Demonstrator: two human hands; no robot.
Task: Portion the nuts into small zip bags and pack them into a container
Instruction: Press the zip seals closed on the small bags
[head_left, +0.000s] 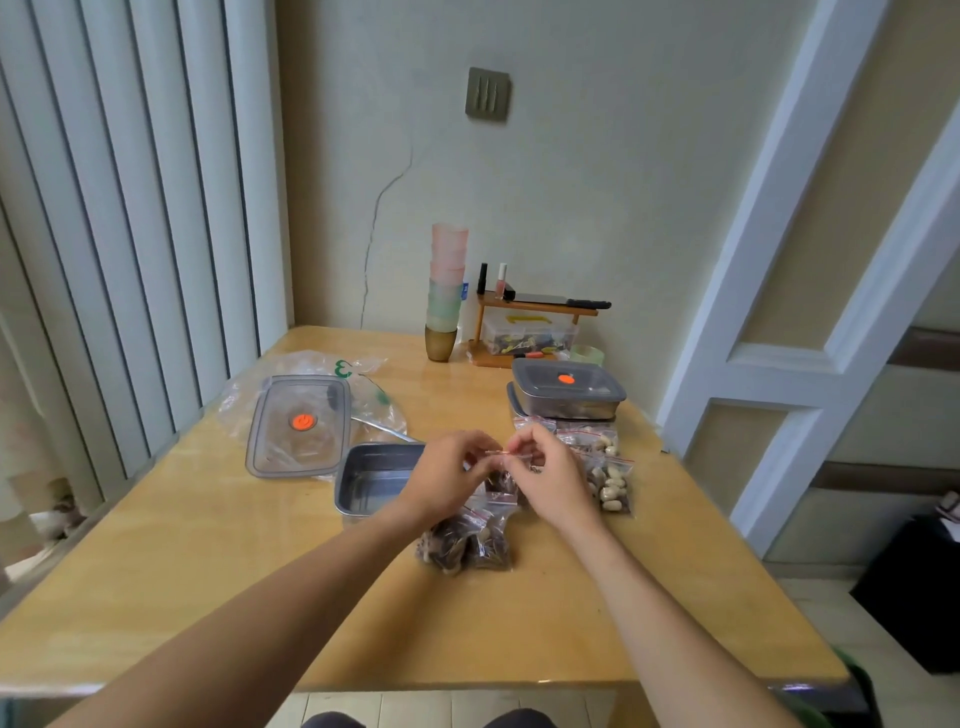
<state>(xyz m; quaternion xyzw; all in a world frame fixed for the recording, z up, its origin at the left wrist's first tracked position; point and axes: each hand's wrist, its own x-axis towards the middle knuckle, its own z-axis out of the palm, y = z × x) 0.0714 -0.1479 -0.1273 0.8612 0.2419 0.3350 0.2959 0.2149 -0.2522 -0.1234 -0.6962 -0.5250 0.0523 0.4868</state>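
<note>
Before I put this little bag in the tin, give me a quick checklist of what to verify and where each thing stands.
1. Both hands on the zip bag: left hand and right hand pinch its top strip. Ok.
2. Zip fully sealed: cannot tell.
3. Open metal container within reach beside the left hand: ok.
4. Its lid off and set aside: ok.
5. Filled bags out of the way: ok.

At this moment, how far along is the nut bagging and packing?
Done: small zip bags of pale nuts and of dark nuts lie filled on the wooden table. In hand: left hand and right hand pinch another bag's seal. Left: the open metal container holds no bags.
</note>
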